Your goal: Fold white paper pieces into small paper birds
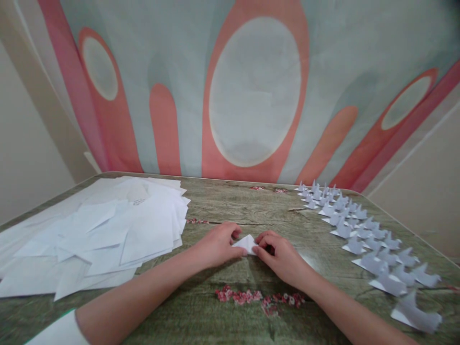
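Small white triangle of folded paper: lies between left hand and right hand, touched by both, with no clearly nearer side. Runs crosswise along its longer axis, from hand to hand, with the peak pointing away from the person. Meets the left thumb tip at its near edge, under left fingers curled near the left corner; cannot tell that grip as pinching or merely steadying. Meets, at the right corner, a right grip closed thumb to finger on the paper. Cannot tell resting from hovering over the green-brown wood-grain table. Off to the left, past the left hand: overlapping heap of flat white paper sheets. Off to the right: rows of small white folded-paper bird-like figures, stretching toward the far edge. Farthest, behind the table: grey-green backdrop with coral shapes and pale ovals.
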{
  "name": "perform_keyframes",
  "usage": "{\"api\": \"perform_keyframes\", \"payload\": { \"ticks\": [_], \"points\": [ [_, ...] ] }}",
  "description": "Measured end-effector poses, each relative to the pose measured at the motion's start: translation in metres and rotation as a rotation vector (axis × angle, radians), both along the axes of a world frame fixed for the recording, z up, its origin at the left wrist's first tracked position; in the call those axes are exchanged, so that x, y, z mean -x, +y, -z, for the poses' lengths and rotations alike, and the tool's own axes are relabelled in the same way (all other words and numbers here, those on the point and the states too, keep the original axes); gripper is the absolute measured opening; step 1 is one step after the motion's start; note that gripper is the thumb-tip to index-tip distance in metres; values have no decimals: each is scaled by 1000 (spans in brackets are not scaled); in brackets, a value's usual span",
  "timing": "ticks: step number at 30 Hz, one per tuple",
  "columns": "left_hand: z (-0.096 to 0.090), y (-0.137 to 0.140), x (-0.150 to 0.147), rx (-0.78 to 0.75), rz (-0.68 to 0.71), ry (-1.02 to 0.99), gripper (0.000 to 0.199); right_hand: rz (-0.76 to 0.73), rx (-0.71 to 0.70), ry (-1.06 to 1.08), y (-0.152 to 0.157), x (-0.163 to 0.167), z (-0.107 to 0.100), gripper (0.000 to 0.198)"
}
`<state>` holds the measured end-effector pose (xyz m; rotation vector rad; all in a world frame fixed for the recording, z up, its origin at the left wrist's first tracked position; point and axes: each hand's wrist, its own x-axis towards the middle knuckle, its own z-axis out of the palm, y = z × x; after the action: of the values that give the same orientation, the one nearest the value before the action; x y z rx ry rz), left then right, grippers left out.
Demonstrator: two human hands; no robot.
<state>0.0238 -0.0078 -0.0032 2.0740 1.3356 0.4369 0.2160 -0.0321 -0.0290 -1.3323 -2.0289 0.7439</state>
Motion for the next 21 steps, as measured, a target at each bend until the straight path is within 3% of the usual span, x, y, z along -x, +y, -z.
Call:
{"api": "perform_keyframes", "payload": {
  "ticks": [6,21],
  "points": [
    [-2,0,-2,-17,46,71,26,-2,37,19,2,-1,-1,18],
    [5,-1,5,-42,83,79,20,59,41,59,-3,-2,2,14]
  ]
}}
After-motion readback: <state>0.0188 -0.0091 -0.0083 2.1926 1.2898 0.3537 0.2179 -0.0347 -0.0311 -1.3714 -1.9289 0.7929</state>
